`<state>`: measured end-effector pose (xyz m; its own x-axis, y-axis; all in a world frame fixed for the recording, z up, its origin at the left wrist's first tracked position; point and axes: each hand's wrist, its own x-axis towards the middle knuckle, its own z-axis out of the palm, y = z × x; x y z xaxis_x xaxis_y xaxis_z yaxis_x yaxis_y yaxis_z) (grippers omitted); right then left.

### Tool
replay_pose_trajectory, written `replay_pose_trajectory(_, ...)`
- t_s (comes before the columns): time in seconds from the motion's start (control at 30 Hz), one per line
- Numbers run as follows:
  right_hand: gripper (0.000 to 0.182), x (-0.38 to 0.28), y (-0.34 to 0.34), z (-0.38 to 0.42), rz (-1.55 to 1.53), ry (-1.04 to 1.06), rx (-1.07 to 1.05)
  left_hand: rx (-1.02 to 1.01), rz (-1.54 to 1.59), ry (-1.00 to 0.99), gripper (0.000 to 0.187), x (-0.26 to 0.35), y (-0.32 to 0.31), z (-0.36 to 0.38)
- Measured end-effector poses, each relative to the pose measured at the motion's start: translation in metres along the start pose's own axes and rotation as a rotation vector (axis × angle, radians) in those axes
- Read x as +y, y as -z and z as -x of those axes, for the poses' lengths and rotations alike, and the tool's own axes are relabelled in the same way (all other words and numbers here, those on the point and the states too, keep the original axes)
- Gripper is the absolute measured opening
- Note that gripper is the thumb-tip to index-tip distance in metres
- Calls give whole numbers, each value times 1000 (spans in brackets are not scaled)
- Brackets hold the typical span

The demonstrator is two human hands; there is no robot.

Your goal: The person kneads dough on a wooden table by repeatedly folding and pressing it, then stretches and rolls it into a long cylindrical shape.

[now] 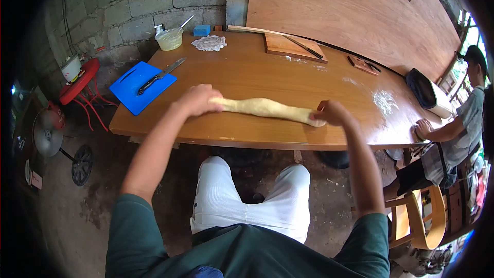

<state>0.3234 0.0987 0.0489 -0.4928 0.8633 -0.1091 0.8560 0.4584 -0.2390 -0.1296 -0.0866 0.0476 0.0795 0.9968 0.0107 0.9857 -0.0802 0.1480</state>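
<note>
1. Daylight is pouring in from the opening (466,20) at the far right, burning out in places.
2. Glare is whitening the right end of the table (406,126).
3. The floor (92,208) is sinking into shadow.
4. The lens is bowing straight edges; black is swallowing the corners.
5. The right hand (333,113) is blurring, perhaps from motion.

Holding long pale dough strip (262,107) by its ends, in left hand (199,100) and right hand (333,113), along near side of worktop (231,72). Bulging mid-length. Left of worktop's middle, seen knife (160,76) on blue board (135,102).
</note>
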Motion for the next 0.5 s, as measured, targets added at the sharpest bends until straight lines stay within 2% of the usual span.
replay_pose_trajectory(0.03, 52, -5, -21, 5, 224, 1, 164, 100, 6, 75, 47, -7, -33, 1)
replay_pose_trajectory(0.07, 39, -8, -30, 13, 167, 79, 386, 182, -34, 85, 50, 0, -45, 8)
replay_pose_trajectory(0.1, 35, -25, -28, 27, 108, 73, 485, 267, -76, 91, 54, 10, -51, 9)
replay_pose_trajectory(0.17, 34, -54, -31, 52, 80, 137, 584, 511, -239, -66, 56, 43, -56, 13)
replay_pose_trajectory(0.23, 40, -91, -40, 67, -215, 212, 354, 457, 80, -262, 59, 93, -50, 10)
replay_pose_trajectory(0.27, 48, -101, -55, 65, -216, 273, 286, 270, 176, -331, 60, 111, -57, 2)
replay_pose_trajectory(0.3, 55, -106, -72, 59, -214, 336, 220, 180, 152, -304, 65, 126, -74, -6)
replay_pose_trajectory(0.37, 65, -108, -104, 43, 9, 355, 330, 157, 71, -188, 74, 136, -87, -24)
replay_pose_trajectory(0.5, 71, -107, -113, -2, 7, 263, 330, 98, 192, -96, 78, 124, -94, -69)
